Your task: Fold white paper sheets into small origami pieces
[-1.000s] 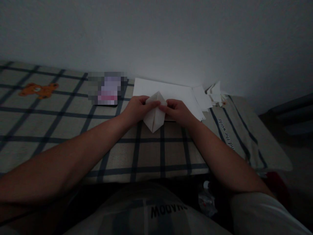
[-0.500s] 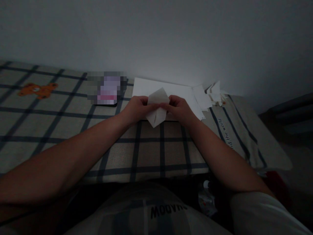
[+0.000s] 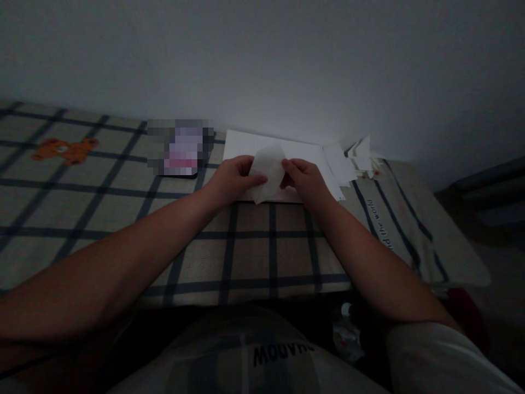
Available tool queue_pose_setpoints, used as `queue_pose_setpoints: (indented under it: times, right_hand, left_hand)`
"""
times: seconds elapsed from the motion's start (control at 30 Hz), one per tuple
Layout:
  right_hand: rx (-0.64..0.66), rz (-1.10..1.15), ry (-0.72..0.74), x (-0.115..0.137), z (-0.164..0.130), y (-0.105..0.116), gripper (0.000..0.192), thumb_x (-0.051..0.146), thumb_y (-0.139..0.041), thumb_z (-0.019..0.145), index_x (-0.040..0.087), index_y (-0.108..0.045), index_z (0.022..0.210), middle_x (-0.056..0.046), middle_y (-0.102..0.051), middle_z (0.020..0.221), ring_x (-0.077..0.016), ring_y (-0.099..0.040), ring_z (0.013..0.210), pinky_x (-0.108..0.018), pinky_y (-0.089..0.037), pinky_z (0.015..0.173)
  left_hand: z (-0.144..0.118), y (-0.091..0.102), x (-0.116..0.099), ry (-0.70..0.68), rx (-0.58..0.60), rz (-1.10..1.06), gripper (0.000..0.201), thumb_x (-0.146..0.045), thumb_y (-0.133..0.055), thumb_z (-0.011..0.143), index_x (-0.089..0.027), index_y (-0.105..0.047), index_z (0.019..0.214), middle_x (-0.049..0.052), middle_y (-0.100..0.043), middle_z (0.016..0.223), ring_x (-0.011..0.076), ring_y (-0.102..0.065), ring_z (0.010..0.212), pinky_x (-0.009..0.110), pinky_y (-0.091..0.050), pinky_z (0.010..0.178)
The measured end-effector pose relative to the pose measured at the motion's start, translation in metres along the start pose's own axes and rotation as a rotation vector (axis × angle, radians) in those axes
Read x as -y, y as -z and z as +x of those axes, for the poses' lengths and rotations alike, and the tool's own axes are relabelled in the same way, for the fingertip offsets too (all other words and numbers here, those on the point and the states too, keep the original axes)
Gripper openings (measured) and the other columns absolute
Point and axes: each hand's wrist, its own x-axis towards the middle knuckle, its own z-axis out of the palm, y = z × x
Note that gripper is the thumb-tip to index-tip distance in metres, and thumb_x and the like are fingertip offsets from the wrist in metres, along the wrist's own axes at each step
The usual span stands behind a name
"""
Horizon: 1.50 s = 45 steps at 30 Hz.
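A small folded piece of white paper point(image 3: 268, 164) is held between my two hands, above the near edge of a white paper sheet or pad. My left hand point(image 3: 234, 176) pinches its left side, the thumb lying across the front face. At the paper's right edge, the fingertips of my right hand point(image 3: 302, 176) are pinched together on it. Below them rests the white pad point(image 3: 241, 141), flat on the checked tablecloth and partly covered by my hands.
A phone with a blurred screen point(image 3: 184, 150) lies to the left. Farther left is an orange bear-shaped figure point(image 3: 65, 150). Several torn or folded paper pieces point(image 3: 361, 156) sit right of the pad. A pale wall point(image 3: 262, 65) rises behind the checked cloth point(image 3: 250, 257).
The folded paper has been turned and its lower point sits higher now. My right thumb has moved off the paper's front to its right edge; my left hand stays nearly in place.
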Motion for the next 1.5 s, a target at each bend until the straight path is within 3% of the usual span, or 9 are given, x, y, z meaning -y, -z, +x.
queue_pose_setpoints:
  times: [0.23,0.37,0.5,0.7,0.8,0.87,1.1,1.27,1.5]
  right_hand:
    - [0.023,0.081,-0.076,0.010,0.003,0.005,0.028,0.043,-0.071,0.082,0.022,-0.057,0.070,0.001,-0.064,0.065,-0.0111,-0.059,0.059,-0.026,-0.048,0.059]
    - [-0.019,0.142,-0.114,0.015,0.006,0.010,0.026,0.049,-0.064,0.084,0.023,-0.062,0.082,0.000,-0.065,0.075,-0.0132,-0.061,0.067,-0.026,-0.048,0.057]
    - [0.032,-0.014,-0.006,0.018,0.006,0.016,0.031,0.046,-0.076,0.075,0.022,-0.069,0.095,-0.001,-0.071,0.087,-0.0137,-0.061,0.073,-0.027,-0.050,0.062]
    - [0.015,-0.194,-0.062,0.011,0.004,0.017,0.037,0.026,-0.073,0.077,0.020,-0.067,0.113,0.006,-0.063,0.062,-0.0137,-0.059,0.056,-0.031,-0.048,0.059]
    - [-0.054,-0.304,-0.063,0.009,0.004,0.016,0.031,0.022,-0.070,0.080,0.020,-0.067,0.111,0.004,-0.065,0.060,-0.0162,-0.063,0.056,-0.034,-0.049,0.063]
    - [-0.077,-0.367,-0.058,0.008,0.003,0.015,0.020,0.021,-0.067,0.082,0.020,-0.069,0.102,0.003,-0.066,0.062,-0.0179,-0.065,0.058,-0.036,-0.051,0.066]
    - [-0.030,-0.626,0.022,0.015,0.001,0.016,0.011,0.026,-0.067,0.085,0.019,-0.074,0.089,-0.001,-0.066,0.066,-0.0185,-0.062,0.065,-0.036,-0.048,0.070]
    - [0.153,-0.755,0.164,0.018,0.000,0.027,0.025,0.035,-0.069,0.087,0.017,-0.076,0.102,-0.006,-0.069,0.083,-0.0190,-0.061,0.074,-0.036,-0.050,0.075]
    - [0.315,-0.787,0.409,0.005,0.003,0.044,0.041,0.023,-0.070,0.081,0.020,-0.072,0.122,-0.012,-0.063,0.125,-0.0258,-0.060,0.118,-0.043,-0.047,0.108]
  left_hand:
    - [0.005,0.002,-0.001,0.007,-0.151,0.012,0.058,-0.027,-0.073,0.074,-0.018,-0.060,0.130,0.007,-0.074,0.108,0.0200,-0.070,0.093,0.034,-0.057,0.081]
    - [0.007,0.010,-0.005,0.016,-0.086,0.211,0.079,-0.029,-0.076,0.072,-0.024,-0.048,0.146,0.003,-0.072,0.091,0.0194,-0.069,0.077,0.032,-0.055,0.069]
    - [0.005,0.016,-0.008,-0.047,-0.044,0.393,0.090,-0.030,-0.076,0.072,-0.026,-0.039,0.154,0.001,-0.070,0.087,0.0168,-0.064,0.068,0.031,-0.052,0.067]
    - [0.000,0.020,-0.016,-0.388,-0.170,0.830,0.068,-0.026,-0.063,0.086,-0.021,-0.043,0.151,0.013,-0.059,0.140,0.0260,-0.058,0.118,0.042,-0.048,0.100]
    - [-0.007,0.014,-0.018,-0.530,-0.040,1.024,0.038,-0.028,-0.052,0.096,-0.019,-0.063,0.131,0.012,-0.059,0.142,0.0286,-0.054,0.129,0.046,-0.043,0.108]
    - [-0.014,0.005,-0.018,-0.569,0.114,1.117,0.035,-0.031,-0.045,0.101,-0.018,-0.069,0.124,0.011,-0.061,0.142,0.0294,-0.055,0.130,0.046,-0.043,0.109]
    - [-0.034,-0.012,-0.010,-0.381,0.332,1.300,0.074,-0.055,-0.040,0.102,-0.001,-0.038,0.154,0.025,-0.032,0.163,0.0354,-0.030,0.153,0.053,-0.023,0.124]
    - [-0.025,0.000,-0.012,-0.288,0.450,1.290,0.075,-0.057,-0.037,0.102,-0.006,-0.034,0.157,0.021,-0.027,0.166,0.0311,-0.023,0.156,0.049,-0.019,0.125]
    - [-0.019,0.004,-0.014,-0.297,0.453,1.244,0.073,-0.052,-0.038,0.103,-0.004,-0.031,0.158,0.020,-0.032,0.165,0.0304,-0.029,0.153,0.044,-0.020,0.125]
